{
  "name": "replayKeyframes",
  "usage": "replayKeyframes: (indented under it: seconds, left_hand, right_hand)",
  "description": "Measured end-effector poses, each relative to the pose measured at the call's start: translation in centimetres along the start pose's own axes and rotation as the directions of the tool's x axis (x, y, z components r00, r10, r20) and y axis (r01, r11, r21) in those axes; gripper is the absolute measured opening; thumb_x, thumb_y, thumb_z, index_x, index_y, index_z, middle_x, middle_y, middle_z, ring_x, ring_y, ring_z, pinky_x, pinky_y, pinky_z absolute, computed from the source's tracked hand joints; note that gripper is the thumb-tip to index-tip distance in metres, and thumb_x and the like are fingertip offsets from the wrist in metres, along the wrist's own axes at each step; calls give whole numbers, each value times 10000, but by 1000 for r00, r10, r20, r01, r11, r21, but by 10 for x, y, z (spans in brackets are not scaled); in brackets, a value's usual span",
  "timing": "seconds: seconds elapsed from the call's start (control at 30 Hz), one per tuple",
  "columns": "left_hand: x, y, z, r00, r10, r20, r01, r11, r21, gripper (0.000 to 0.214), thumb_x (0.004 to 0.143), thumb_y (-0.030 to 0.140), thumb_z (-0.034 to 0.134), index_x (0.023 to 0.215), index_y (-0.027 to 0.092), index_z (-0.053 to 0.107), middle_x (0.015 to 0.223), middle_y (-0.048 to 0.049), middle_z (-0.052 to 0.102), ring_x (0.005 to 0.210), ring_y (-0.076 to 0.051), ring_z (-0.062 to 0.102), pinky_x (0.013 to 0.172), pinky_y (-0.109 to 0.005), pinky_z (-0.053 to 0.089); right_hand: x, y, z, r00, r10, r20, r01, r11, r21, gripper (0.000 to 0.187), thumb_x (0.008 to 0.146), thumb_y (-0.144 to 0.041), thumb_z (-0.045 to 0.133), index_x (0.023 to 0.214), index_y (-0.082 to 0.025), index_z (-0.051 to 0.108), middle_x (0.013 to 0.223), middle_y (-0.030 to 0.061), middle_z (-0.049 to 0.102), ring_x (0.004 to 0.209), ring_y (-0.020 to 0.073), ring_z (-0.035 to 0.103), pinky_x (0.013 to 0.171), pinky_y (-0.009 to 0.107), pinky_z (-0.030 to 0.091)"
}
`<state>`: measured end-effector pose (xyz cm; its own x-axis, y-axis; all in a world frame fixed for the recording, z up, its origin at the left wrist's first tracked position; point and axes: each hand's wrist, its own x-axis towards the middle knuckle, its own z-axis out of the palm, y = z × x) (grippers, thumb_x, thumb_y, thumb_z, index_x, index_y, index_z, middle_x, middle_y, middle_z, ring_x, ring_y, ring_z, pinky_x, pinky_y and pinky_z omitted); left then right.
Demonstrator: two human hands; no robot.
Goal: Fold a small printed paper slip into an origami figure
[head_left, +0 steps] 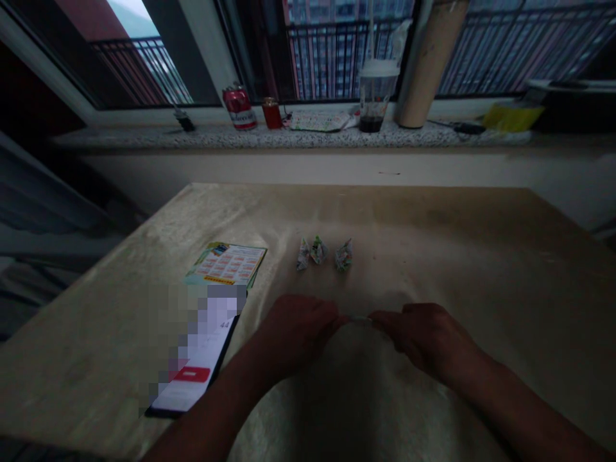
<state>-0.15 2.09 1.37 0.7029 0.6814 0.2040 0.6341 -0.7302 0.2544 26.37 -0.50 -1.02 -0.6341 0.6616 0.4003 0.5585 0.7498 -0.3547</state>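
Between my two hands a small, thin pale piece [360, 319], which looks like folded paper, is stretched just above the table [414, 237]. My left hand [301, 327] pinches its left end with the fingers closed. At the right end, the closed fingertips of my right hand [426, 330] grip it. Most of the piece is covered by my fingers. Beyond the hands three small folded paper figures sit on the table: a narrow one [303, 255], one with green on it [318, 249] and one farther right [343, 255].
A lit phone [206, 353] lies beside my left forearm, partly blurred out. Behind it is a printed leaflet stack [231, 262]. Along the stone windowsill [202, 138] stand a red can [239, 108], a red jar [272, 113], a lidded cup [375, 96] and a cardboard tube [428, 70].
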Motion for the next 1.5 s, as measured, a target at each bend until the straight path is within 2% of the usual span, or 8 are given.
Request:
replayKeyframes:
  seconds: [0.23, 0.37, 0.57, 0.77, 1.0, 1.13, 1.27, 1.5]
  left_hand:
    - [-1, 8, -4, 998, -18, 65, 20, 999, -36, 275, 1052, 255, 387, 846, 179, 554, 749, -24, 615, 643, -183, 555, 616, -303, 361]
    - [-5, 4, -8, 998, 63, 25, -59, 987, -147, 242, 1027, 210, 412, 812, 180, 519, 718, 0, 555, 625, -157, 511, 595, -288, 336]
    - [-2, 9, -10, 984, 173, 53, -153, 953, -260, 215, 990, 157, 443, 789, 174, 519, 721, 8, 535, 635, -137, 478, 595, -280, 325]
    - [8, 14, -9, 986, 147, 84, -97, 895, -435, 256, 996, 207, 473, 754, 163, 543, 692, 14, 517, 626, -126, 457, 604, -271, 322]
    - [6, 8, 12, 975, -164, 152, 189, 243, -951, 214, 956, 318, 619, 897, 137, 716, 721, 0, 621, 650, -103, 546, 622, -213, 420]
    - [7, 16, 20, 948, -219, 233, 253, 67, -965, 180, 875, 293, 724, 803, 131, 756, 673, 0, 636, 613, -93, 545, 600, -202, 421]
    - [8, 22, 20, 924, -280, 259, 290, 74, -954, 130, 831, 269, 752, 816, 145, 784, 690, -11, 680, 616, -100, 565, 594, -205, 430]
    - [9, 32, 19, 870, -455, 188, 343, 285, -895, 100, 755, 225, 700, 710, 153, 754, 627, -5, 698, 571, -111, 588, 557, -208, 445]
  right_hand:
    - [-6, 4, 1, 995, -49, -84, 42, 996, -82, 258, 1009, -127, 499, 1174, -114, 696, 603, -7, 664, 503, 148, 601, 518, 297, 430]
    - [-2, -1, -3, 993, -15, -116, 22, 998, 63, 229, 1022, -152, 520, 1170, -122, 691, 603, -11, 668, 501, 128, 594, 497, 262, 439]
    - [10, -13, -11, 990, 42, -136, -23, 990, 139, 99, 940, -202, 682, 1005, -185, 754, 1059, 107, 753, 961, 220, 700, 829, 363, 537]
    - [19, -23, -3, 991, 78, -107, -39, 943, 329, 86, 946, -182, 662, 935, -177, 747, 719, 23, 722, 653, 149, 642, 677, 320, 489]
    - [13, -28, 1, 849, 478, 225, -470, 489, 734, 308, 942, -404, 680, 775, -156, 753, 659, 15, 682, 597, 108, 594, 544, 216, 441]
    - [10, -28, 5, 797, 520, 307, -511, 310, 802, 322, 912, -441, 709, 800, -143, 756, 648, 3, 631, 574, 87, 511, 523, 206, 388]
    - [10, -30, 5, 784, 512, 352, -528, 252, 811, 337, 920, -439, 694, 762, -144, 733, 620, -5, 603, 558, 84, 484, 513, 207, 367]
    - [13, -38, 8, 788, 561, 255, -524, 392, 756, 253, 927, -345, 689, 742, -181, 742, 603, -22, 622, 538, 83, 526, 482, 181, 402]
